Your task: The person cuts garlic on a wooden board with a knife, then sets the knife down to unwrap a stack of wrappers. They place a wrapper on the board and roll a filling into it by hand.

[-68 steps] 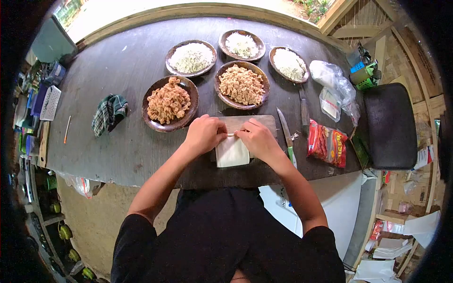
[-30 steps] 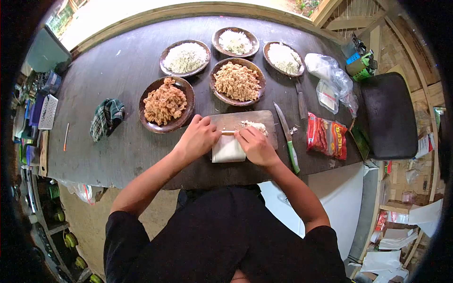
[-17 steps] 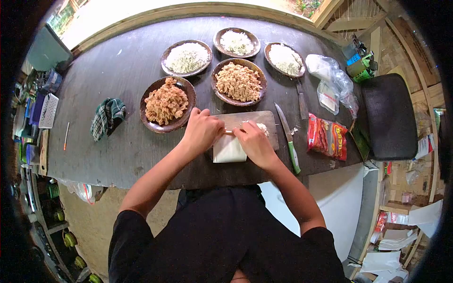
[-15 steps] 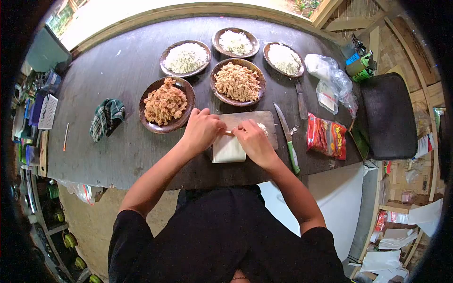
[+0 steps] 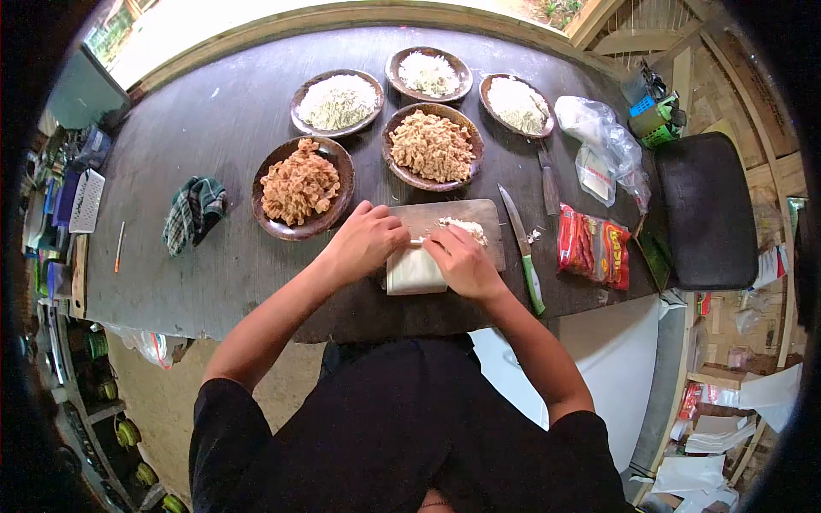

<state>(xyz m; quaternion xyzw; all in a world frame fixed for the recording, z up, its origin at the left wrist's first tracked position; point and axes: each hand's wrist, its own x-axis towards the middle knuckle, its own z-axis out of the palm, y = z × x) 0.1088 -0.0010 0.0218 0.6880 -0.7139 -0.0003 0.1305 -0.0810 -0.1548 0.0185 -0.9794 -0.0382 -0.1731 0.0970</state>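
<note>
White sheet (image 5: pixel 416 275) laid across near side of board (image 5: pixel 479 211), its far edge pinched in the curled fingers of left hand (image 5: pixel 368 243) and right hand (image 5: pixel 464 263). Could be torn by uneven pull; white shreds (image 5: pixel 466 228), right of board's middle, could be scattered if brushed.

Daylight through the far opening (image 5: pixel 222 15) burns out to white and lays a sheen on the counter (image 5: pixel 227 81). The hands (image 5: pixel 368 244) are fairly sharp; straight edges bow toward black corners, where the dim lower-left shelf (image 5: pixel 104 414) seems slightly blurred.
</note>
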